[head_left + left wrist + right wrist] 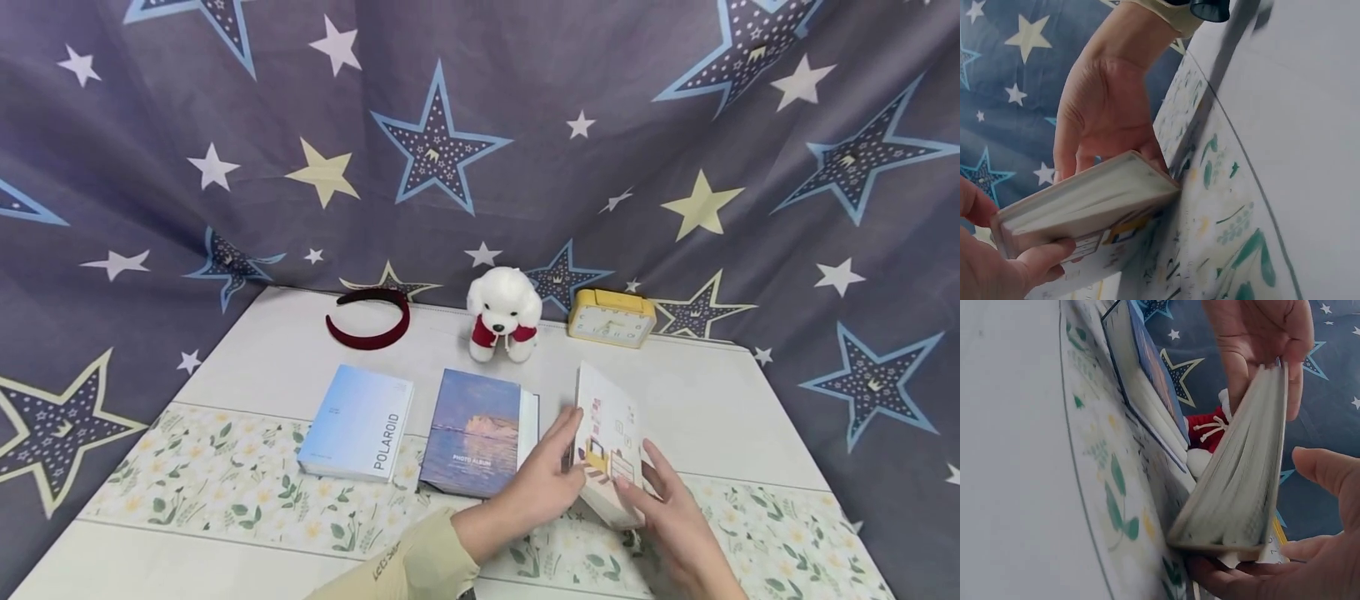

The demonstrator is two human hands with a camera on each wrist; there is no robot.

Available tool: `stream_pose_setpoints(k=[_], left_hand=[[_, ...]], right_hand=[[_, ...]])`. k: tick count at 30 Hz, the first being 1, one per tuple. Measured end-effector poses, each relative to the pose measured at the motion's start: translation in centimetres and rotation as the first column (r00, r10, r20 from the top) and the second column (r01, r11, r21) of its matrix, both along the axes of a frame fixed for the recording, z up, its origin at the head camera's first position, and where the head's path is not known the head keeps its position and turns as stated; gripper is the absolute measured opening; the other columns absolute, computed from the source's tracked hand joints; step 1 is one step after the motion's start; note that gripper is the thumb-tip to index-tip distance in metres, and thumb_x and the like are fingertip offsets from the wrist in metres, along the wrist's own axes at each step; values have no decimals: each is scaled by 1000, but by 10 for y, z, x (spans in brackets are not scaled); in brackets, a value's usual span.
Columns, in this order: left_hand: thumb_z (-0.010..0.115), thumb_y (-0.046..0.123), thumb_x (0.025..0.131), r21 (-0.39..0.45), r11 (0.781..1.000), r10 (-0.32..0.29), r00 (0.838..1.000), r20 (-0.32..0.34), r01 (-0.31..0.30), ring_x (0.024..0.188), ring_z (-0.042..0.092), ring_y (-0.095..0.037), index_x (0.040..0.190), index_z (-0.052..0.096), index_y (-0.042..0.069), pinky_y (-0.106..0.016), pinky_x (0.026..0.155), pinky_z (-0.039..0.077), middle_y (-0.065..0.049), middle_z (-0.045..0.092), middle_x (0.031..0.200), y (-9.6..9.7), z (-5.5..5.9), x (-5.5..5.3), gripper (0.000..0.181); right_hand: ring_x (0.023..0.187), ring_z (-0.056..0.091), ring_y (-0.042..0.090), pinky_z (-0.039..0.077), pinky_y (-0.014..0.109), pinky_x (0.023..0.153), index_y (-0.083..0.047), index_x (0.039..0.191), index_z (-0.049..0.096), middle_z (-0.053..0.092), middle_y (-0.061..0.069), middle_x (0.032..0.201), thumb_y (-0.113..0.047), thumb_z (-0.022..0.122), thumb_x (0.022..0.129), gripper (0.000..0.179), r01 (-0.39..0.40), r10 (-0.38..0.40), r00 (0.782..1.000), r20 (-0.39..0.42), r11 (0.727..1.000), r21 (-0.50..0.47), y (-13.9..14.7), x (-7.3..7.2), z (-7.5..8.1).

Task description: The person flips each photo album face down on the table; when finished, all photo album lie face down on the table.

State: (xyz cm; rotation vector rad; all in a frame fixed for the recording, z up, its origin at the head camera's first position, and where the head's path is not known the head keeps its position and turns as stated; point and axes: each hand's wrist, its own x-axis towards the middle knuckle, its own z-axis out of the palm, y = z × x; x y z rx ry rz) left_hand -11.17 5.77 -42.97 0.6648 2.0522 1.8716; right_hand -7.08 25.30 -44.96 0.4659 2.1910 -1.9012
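Observation:
A white photo album (pixel 611 417) with an illustrated cover is tilted up at the right of the table. In the head view, my left hand (pixel 540 483) grips its left edge, thumb near the cover. At the lower right edge, my right hand (pixel 678 525) holds it with the thumb at the cover. The right wrist view shows the album's page edges (pixel 1232 487) slightly fanned. Beside the left wrist lies a blue album (pixel 472 433) marked PHOTO ALBUM. Farther left is a pale blue album (pixel 356 425) marked POLAROID.
Along the back stand a dark red headband (pixel 371 340), a white plush dog (pixel 504 312) in red and a yellow clock (pixel 611 318). A floral strip (pixel 217 483) crosses the white table. Behind the table hangs a starry curtain (pixel 525 192).

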Motion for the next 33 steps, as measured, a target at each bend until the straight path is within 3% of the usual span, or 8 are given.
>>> stream_pose_setpoints(k=[3,6,9,15,21,26,29,33], left_hand=[[44,-9,91,-45,999,-25,999,-24,24,148,6,-23,157,12,7,-36,116,13,-11,4,163,0,-5,1,74],[42,-5,96,-110,993,-44,998,-43,39,148,5,-23,158,5,10,-41,117,10,-9,2,163,0,-9,2,73],[43,-1,98,-181,981,-73,996,-47,64,148,6,-25,158,4,11,-43,117,12,-10,1,163,1,-11,3,72],[51,6,98,-277,945,-197,979,-56,175,148,4,-27,157,-6,11,-40,117,14,-16,-6,162,4,-15,4,82],[54,13,98,-408,897,-213,975,-60,171,146,16,-33,158,-6,17,-43,113,26,-21,0,161,6,-22,6,85],[57,12,95,-528,835,-228,971,-71,157,142,27,-37,157,-9,25,-42,105,41,-26,3,159,8,-25,5,91],[56,12,96,-560,814,-230,971,-71,153,138,34,-40,158,-5,25,-43,100,45,-27,3,159,9,-25,4,89],[57,12,95,-600,785,-231,972,-52,155,131,45,-41,159,6,20,-40,95,50,-28,5,158,9,-26,4,82]], right_hand=[[136,31,51,34,58,105,-16,157,-5,10,26,159,-31,71,89,104,-6,7,1000,-4,997,74,4,0,0],[134,35,51,35,57,105,-17,158,-4,12,25,159,-33,73,88,105,-5,6,1000,-2,990,139,8,2,0],[132,37,51,38,55,104,-17,157,-4,12,25,159,-32,71,89,103,-12,12,1000,0,983,181,13,4,0],[135,35,48,46,45,99,-21,157,-4,8,21,161,-19,63,95,92,-15,10,1000,26,975,223,24,9,0],[139,22,50,35,51,107,-21,157,-4,7,23,160,-11,57,97,86,-38,26,999,46,956,291,31,10,1],[137,25,52,40,50,102,-17,158,-2,11,27,158,-2,50,98,81,-60,45,998,48,921,385,31,12,3],[135,26,54,38,55,103,-17,158,1,12,29,157,-5,52,96,81,-61,39,997,60,906,420,28,13,6],[136,23,56,34,59,103,-17,158,6,10,30,157,-17,60,96,83,-47,21,997,70,916,398,26,14,9]])
